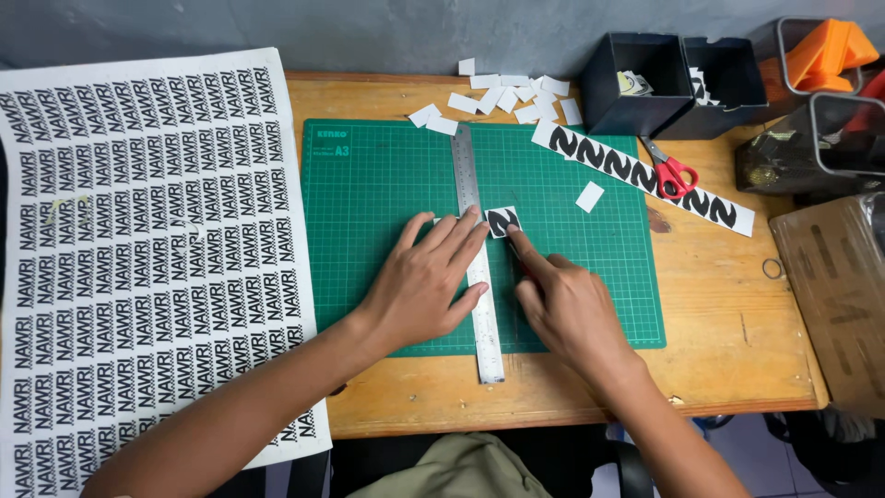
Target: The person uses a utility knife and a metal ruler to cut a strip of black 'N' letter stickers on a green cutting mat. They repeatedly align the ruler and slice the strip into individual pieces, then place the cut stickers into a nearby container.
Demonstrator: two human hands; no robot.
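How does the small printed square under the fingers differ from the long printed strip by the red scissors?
The small square paper piece carries one black mark; the long white paper strip carries a row of them. The square lies against the steel ruler, touched by the right hand and the left hand; the strip lies untouched, running diagonally off the green cutting mat, under the red-handled scissors. Both are white with matching black marks.

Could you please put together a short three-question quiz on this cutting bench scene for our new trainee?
1. True or false: the left hand presses flat on the metal ruler.
2. What lies at the right hand fingertip? A) scissors B) a small black-and-white printed square C) a rubber band
3. What colour are the scissors' handles?

Key: 1 true; 2 B, the printed square on the green cutting mat; 3 red.
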